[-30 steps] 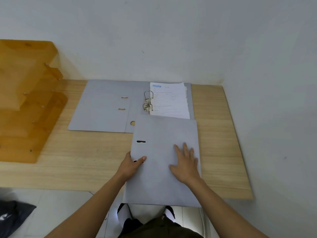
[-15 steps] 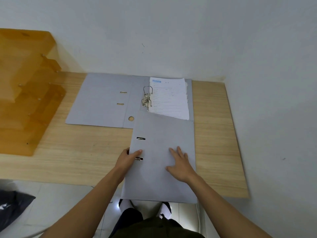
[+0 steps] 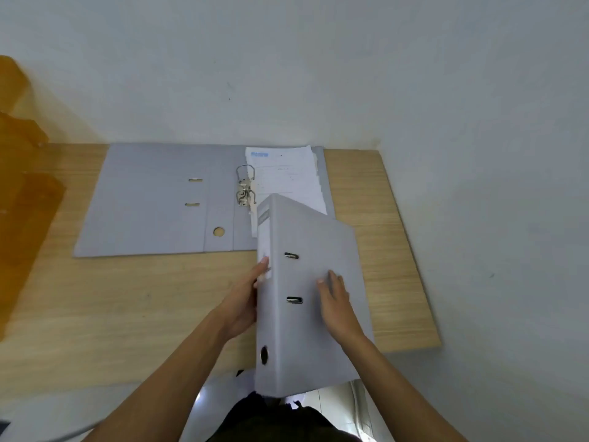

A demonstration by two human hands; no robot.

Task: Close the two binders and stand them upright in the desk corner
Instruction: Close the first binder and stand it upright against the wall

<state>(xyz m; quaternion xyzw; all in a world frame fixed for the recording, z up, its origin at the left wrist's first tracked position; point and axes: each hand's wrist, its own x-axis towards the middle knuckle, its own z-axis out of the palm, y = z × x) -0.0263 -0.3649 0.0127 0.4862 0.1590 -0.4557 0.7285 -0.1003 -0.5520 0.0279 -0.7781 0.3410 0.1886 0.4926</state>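
Note:
A closed grey binder (image 3: 306, 333) is tilted up off the wooden desk (image 3: 127, 301), spine to the left and its near end hanging past the front edge. My left hand (image 3: 245, 298) grips the spine side. My right hand (image 3: 338, 304) lies flat on the cover. Behind it a second grey binder (image 3: 153, 202) lies wide open and flat against the back wall. Its metal rings (image 3: 245, 186) are in the middle and a stack of white papers (image 3: 287, 180) rests on its right half. The raised binder overlaps the papers' near corner.
An orange tiered tray stack (image 3: 22, 173) stands at the desk's left. White walls meet in the back right corner (image 3: 379, 145). A bare strip of desk (image 3: 382, 234) runs along the right wall. Floor and my dark clothing show below the front edge.
The closed binder was lying flat under both hands. Now its spine side is lifted and it is tilted up, with my left hand moved onto the spine.

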